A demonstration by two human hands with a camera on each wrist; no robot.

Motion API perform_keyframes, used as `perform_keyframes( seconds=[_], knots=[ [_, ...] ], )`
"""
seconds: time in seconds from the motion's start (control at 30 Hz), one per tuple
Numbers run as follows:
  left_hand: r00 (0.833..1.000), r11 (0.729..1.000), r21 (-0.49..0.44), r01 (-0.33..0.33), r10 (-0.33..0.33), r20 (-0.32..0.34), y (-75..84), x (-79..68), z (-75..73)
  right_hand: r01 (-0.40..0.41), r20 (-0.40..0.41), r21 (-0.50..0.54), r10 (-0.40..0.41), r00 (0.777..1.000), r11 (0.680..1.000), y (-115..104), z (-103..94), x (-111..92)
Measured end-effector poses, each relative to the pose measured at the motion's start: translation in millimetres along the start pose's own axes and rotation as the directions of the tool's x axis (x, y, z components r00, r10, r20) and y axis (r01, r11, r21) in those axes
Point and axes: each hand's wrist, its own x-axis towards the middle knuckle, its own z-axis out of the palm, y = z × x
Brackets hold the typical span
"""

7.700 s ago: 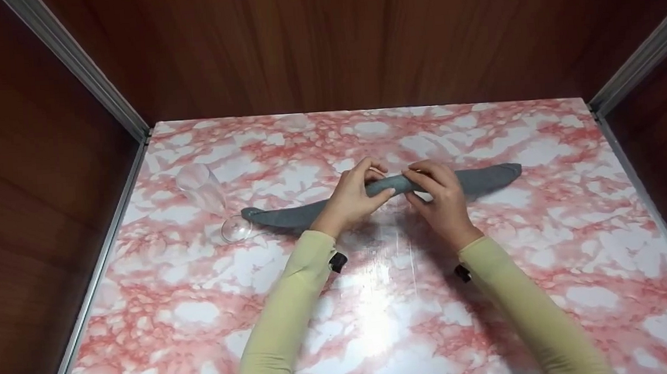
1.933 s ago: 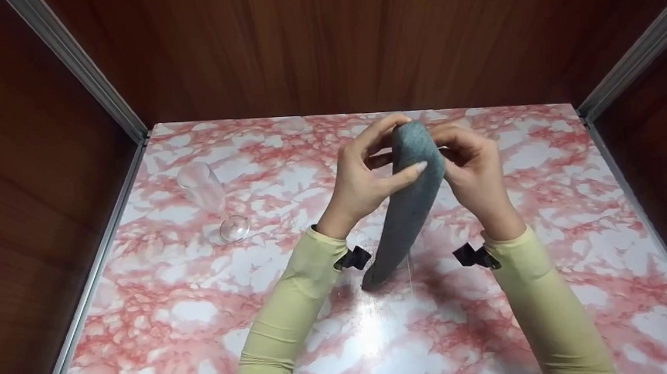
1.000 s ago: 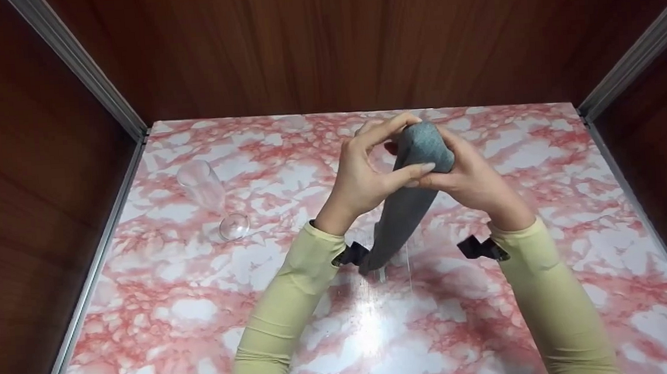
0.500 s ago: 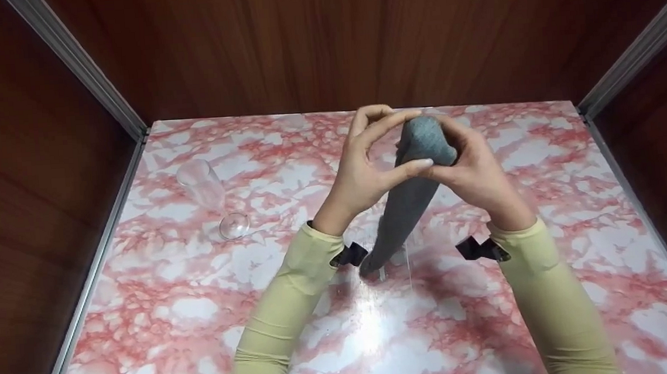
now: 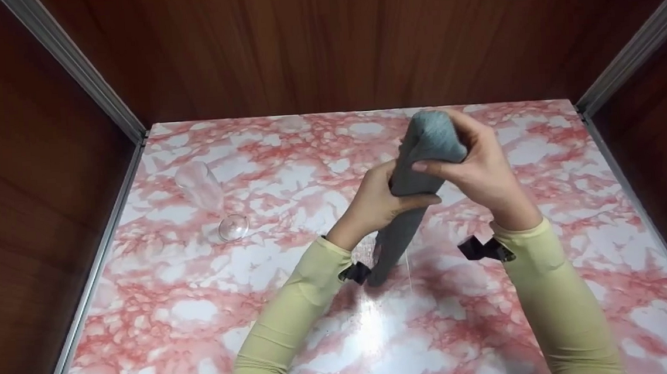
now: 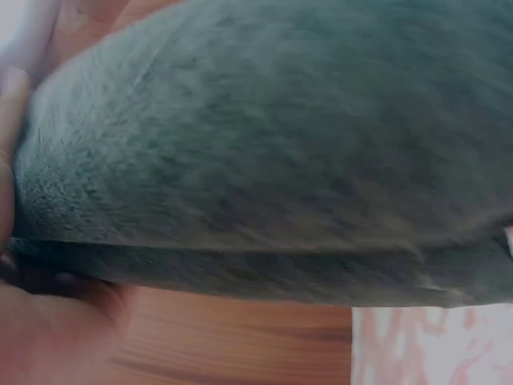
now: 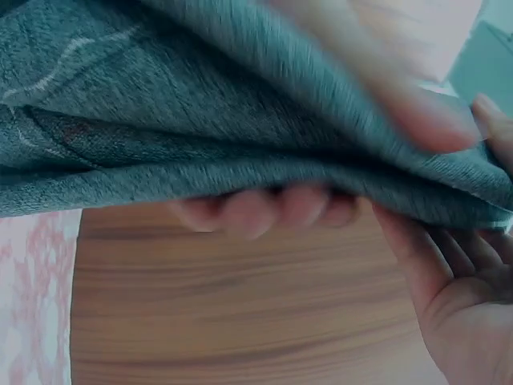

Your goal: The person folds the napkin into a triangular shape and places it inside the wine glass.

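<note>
A long grey-green cloth [image 5: 398,226], folded over at its top, hangs between both hands with its lower end slanting toward me and left. My left hand [image 5: 369,199] grips it partway down, thumb across the near face and fingers hidden behind. Higher up, the right hand [image 5: 485,167] holds the folded top, its thumb pressing the near side. Up close in the left wrist view the cloth [image 6: 264,152] fills most of the picture. Its layers and a pale stitched line show in the right wrist view, where fingertips [image 7: 252,212] appear under the cloth [image 7: 200,128].
A clear stemmed glass [image 5: 200,187] lies on its side at the left of the table, its round base [image 5: 233,227] toward me. The red-and-white marbled table [image 5: 189,308] is bounded by dark wooden panels [image 5: 324,47] at the back and sides.
Earlier the cloth lay stretched sideways near the glass; it was then turned and raised. In the last half second my left hand has slid down from the top fold, which the right hand keeps holding.
</note>
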Motion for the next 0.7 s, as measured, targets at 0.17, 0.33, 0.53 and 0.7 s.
perform_keyframes(
  seconds=[0.17,0.33,0.53,0.7],
  knots=[
    [0.998,0.999,-0.027,0.04,-0.039,0.042,-11.1,-15.2,0.6,-0.011,-0.067,0.074,0.016,0.998,0.997,-11.2,-4.0,2.2],
    [0.995,0.99,-0.113,0.08,-0.073,0.061,-24.3,-30.3,5.4,-0.02,-0.065,0.113,0.027,0.998,0.993,-27.4,-0.6,3.0],
    [0.993,0.992,-0.05,0.117,-0.116,0.024,-45.6,-54.8,16.7,-0.032,-0.077,0.087,0.039,0.996,0.996,-28.9,0.4,2.9],
    [0.989,0.986,0.134,0.1,-0.113,0.094,-63.0,-74.2,19.5,-0.036,-0.074,0.07,0.041,0.996,0.997,-26.9,-2.6,2.5]
  ],
)
